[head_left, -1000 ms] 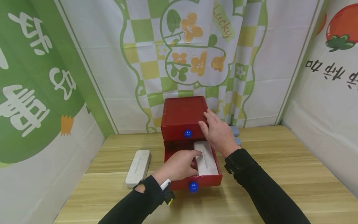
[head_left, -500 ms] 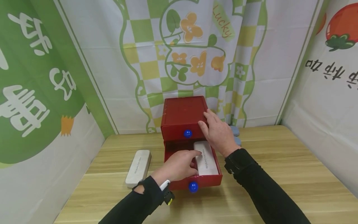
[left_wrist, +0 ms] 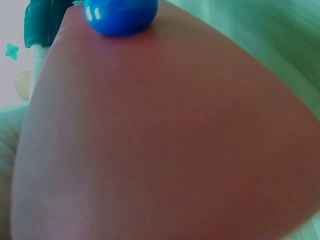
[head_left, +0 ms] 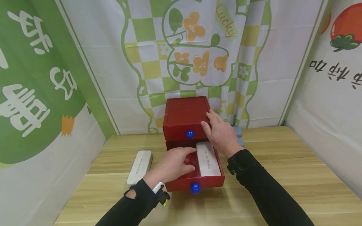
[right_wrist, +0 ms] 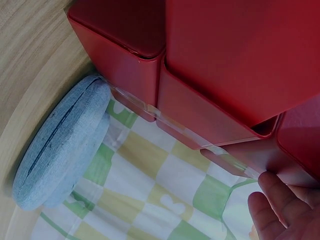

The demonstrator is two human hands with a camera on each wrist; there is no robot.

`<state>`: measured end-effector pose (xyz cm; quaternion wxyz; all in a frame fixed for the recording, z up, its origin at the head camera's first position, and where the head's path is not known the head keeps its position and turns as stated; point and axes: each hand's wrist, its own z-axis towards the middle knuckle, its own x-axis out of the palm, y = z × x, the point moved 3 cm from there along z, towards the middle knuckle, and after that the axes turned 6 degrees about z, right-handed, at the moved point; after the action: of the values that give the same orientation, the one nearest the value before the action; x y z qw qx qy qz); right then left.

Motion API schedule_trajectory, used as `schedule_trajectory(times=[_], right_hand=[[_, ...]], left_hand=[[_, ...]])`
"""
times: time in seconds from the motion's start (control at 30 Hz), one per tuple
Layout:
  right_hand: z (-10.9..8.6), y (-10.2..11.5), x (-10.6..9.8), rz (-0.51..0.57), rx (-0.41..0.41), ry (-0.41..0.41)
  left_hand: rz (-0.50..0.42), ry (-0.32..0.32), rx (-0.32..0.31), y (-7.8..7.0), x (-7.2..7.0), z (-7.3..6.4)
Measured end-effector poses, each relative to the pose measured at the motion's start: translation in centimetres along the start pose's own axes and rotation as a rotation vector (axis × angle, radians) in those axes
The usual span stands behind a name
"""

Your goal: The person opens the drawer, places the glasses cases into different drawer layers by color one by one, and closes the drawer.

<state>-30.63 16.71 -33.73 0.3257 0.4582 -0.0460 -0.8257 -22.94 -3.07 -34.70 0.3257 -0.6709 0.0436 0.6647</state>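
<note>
A red two-drawer box [head_left: 186,113] stands at the back of the table, its lower drawer [head_left: 210,181] pulled out. Inside the drawer, along the right side, lies a white oblong case [head_left: 208,160] with printed lettering. My left hand [head_left: 171,164] reaches over the drawer front, left of that case, thumb and index finger apart with nothing between them; some fingertips are hidden. My right hand [head_left: 222,135] rests against the upper right edge of the box, fingers extended. In the left wrist view, the drawer front and its blue knob [left_wrist: 122,15] fill the picture. The right wrist view shows right-hand fingers [right_wrist: 272,200] at the box.
A similar white case [head_left: 140,167] lies on the wooden table [head_left: 268,175], left of the box. Blue-grey fabric-like oblong cases [right_wrist: 65,140] stand right of the box near the back. A checkered curtain [head_left: 150,69] hangs behind.
My left hand has let go of the white case in the drawer and moved left, away from it. The right hand and the box have stayed put.
</note>
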Motion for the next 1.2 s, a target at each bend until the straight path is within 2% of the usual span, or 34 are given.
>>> schedule_trajectory(times=[0.17, 0.3, 0.53, 0.67, 0.87, 1.03, 1.2], right_hand=[[0.1, -0.1, 0.0, 0.008, 0.012, 0.014], [0.1, -0.2, 0.1, 0.02, 0.026, 0.03], [0.2, -0.1, -0.1, 0.022, 0.021, 0.028], [0.2, 0.0, 0.0, 0.018, 0.021, 0.026], [0.2, 0.0, 0.1, 0.022, 0.03, 0.041], [0.2, 0.0, 0.1, 0.02, 0.032, 0.039], [0.3, -0.1, 0.0, 0.019, 0.031, 0.034]], left_hand=[[0.014, -0.092, -0.018, 0.7, -1.2, -1.0], [0.049, -0.17, -0.066, 1.5, -2.2, -2.2], [0.106, -0.238, -0.158, 4.1, -3.6, -4.2], [0.184, -0.212, -0.224, 6.2, -3.7, -5.0], [0.305, -0.153, -0.354, 9.3, -2.3, -6.0], [0.344, -0.076, -0.482, 11.5, -1.0, -6.4], [0.339, -0.036, -0.525, 12.8, -0.4, -6.5]])
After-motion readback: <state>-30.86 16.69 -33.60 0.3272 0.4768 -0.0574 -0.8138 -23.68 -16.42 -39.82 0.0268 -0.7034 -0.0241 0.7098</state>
